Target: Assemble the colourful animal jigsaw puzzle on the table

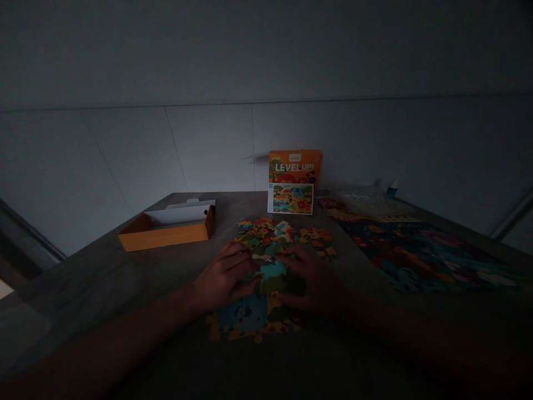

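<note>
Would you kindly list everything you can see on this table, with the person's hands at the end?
Table: one, dark grey, fills the lower view.
Assembled puzzle section: one, blue and orange, near edge, under both hands.
Loose puzzle pieces: a pile, too many to count, multicoloured, just beyond the hands.
Open box tray: one, orange with white inner flap, far left.
Puzzle box: one, orange, upright against the wall, marked LEVEL UP.
Picture card: one, multicoloured, leaning in front of the puzzle box.
Large finished picture: one, dark multicoloured, lying flat on the right.
Clear plastic wrap: one, far right, dim.
Left hand: resting on the puzzle section.
Right hand: resting on the puzzle section, opposite.
</note>
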Available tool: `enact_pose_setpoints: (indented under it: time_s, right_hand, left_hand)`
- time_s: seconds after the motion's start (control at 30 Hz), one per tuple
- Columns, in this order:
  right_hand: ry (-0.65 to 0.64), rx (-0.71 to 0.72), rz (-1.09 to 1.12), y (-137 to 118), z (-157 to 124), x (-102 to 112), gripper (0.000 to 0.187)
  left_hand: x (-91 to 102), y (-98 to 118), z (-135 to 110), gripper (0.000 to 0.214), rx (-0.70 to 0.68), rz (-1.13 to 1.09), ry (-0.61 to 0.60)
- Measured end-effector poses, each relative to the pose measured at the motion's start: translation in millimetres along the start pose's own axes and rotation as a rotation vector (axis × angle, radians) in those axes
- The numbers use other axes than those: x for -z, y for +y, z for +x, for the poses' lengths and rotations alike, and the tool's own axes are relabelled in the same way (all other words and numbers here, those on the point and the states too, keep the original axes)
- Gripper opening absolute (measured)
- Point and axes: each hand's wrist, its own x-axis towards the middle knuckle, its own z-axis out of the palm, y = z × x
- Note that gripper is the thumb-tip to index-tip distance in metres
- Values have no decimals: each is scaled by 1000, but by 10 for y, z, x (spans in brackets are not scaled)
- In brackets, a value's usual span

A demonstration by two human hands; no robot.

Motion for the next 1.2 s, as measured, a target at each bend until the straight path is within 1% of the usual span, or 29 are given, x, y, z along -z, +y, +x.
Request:
enact_pose_setpoints:
  time_s: [0.1, 0.2, 0.27, 0.3, 0.37, 0.43, 0.5, 0.53, 0.57, 0.63, 0.67, 0.73, 0.8, 0.83, 0.87, 0.93, 0.97, 1.0, 1.03, 1.07, 1.1, 1.13, 1.17, 1.2]
  right_hand:
    - [41, 62, -23, 24, -18, -15, 59]
    - [61, 79, -63, 42, -9, 5, 64]
    - [65, 106, -90, 64, 55, 55, 67]
    - [68, 143, -110, 84, 111, 90, 67]
    - [72, 277, -172, 153, 266, 163, 60]
    - [52, 472, -248, 267, 453, 217, 53]
    - [22, 598, -298, 415, 626, 218, 54]
    - [31, 591, -307, 495, 696, 193, 57]
    - [61, 543, -302, 572, 750, 150, 57]
    - [134, 362, -268, 706, 815, 31, 54]
    - [147, 277, -245, 756, 827, -31, 54]
    - [102, 165, -210, 815, 824, -130, 59]
    - [5, 137, -189, 827, 805, -170, 61]
    - [-37, 136, -180, 821, 797, -170, 59]
    - [-69, 138, -170, 813, 791, -161, 55]
    - [-104, 150, -152, 797, 790, -137, 49]
    - [-106, 159, -148, 794, 794, -129, 46]
    - [-103, 171, -149, 793, 800, -124, 43]
    - [-96, 185, -151, 795, 806, -125, 39]
    - [-90, 198, -153, 799, 812, -129, 36]
    - [-84, 209, -157, 802, 817, -136, 32]
    - [-79, 213, -161, 805, 820, -143, 28]
    - [-72, 211, -161, 806, 821, -149, 26]
    - [-65, 204, -158, 806, 821, -154, 26]
  left_hand:
    - [-19, -11, -10, 10, 17, -6, -7]
    - [-25, -11, -14, 11, 38, -2, -15]
    - [-35, -22, -21, 11, 71, -18, -14]
    - [-42, -34, -26, 10, 98, -30, -6]
    - [-55, -70, -38, 8, 155, -50, 16]
    - [-57, -119, -49, 8, 200, -48, 34]
    - [-40, -182, -60, 8, 225, -15, 41]
    - [-27, -220, -68, 9, 241, 5, 46]
    - [-14, -262, -80, 11, 271, 21, 54]
    - [6, -358, -112, 16, 397, 31, 77]
    - [9, -412, -133, 19, 499, 24, 91]
    - [-4, -522, -178, 23, 765, -18, 94]
    - [-35, -625, -218, 27, 1013, -78, 39]
    - [-55, -668, -234, 28, 1094, -102, -1]
    - [-74, -703, -246, 29, 1142, -117, -36]
    - [-102, -736, -258, 34, 1186, -90, -48]
    - [-107, -726, -256, 39, 1178, -37, -24]
    - [-102, -695, -247, 44, 1137, 27, 7]
    - [-89, -640, -229, 46, 1048, 82, 35]
    - [-66, -560, -203, 45, 913, 121, 54]
    - [-36, -457, -168, 42, 731, 115, 46]
    - [-2, -337, -125, 38, 537, 56, 6]
    - [33, -206, -78, 41, 355, -21, -54]
    - [65, -75, -28, 48, 196, -107, -176]
